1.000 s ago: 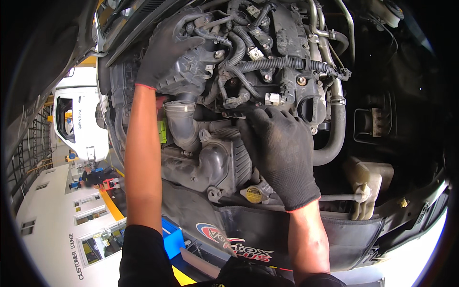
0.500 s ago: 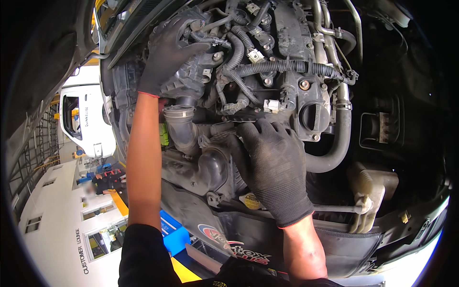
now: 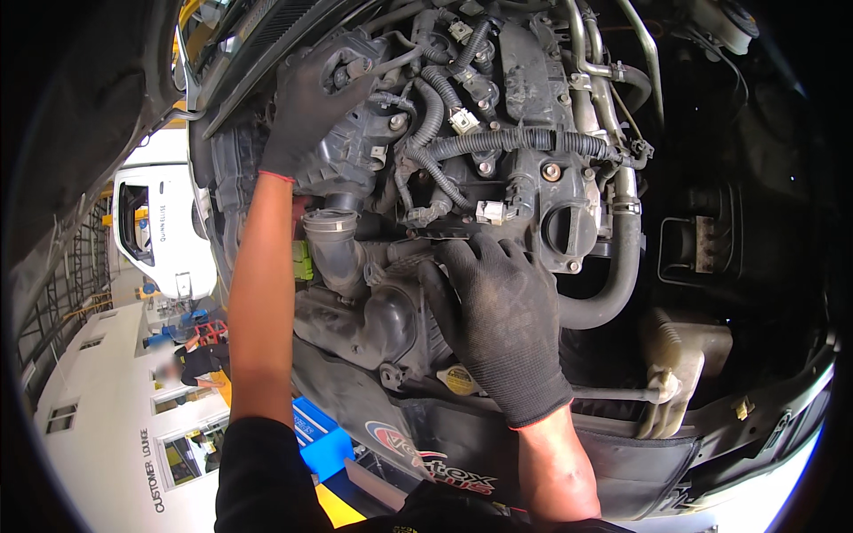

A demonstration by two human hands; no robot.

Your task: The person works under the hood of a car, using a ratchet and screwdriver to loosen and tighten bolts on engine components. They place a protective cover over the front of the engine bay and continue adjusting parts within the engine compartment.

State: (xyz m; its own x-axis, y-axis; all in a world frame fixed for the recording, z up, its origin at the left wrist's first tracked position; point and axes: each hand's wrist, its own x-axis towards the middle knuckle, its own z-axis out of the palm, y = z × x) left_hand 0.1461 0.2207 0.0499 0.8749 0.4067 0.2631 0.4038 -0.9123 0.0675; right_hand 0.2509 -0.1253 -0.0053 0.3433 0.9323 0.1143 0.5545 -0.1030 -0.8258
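Left hand [image 3: 306, 111], gloved, wraps loosely over the engine's black intake housing [image 3: 355, 151] at upper left of frame. Right hand [image 3: 498, 324] lies flat at centre, fingers spread on the engine front, gripping nothing; yellow cap [image 3: 459, 380] just below-left.

Corrugated hose [image 3: 524, 142] and wiring crowd the engine [image 3: 524, 71] top.

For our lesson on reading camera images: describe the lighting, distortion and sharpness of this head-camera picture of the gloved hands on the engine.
Head view: fisheye bending curves the straight edges and leaves a black rim; the right side of the engine bay lies in deep shadow; the white building at lower left is bright, nearly washed out; the left hand and right hand in black gloves are sharp, with the weave visible.
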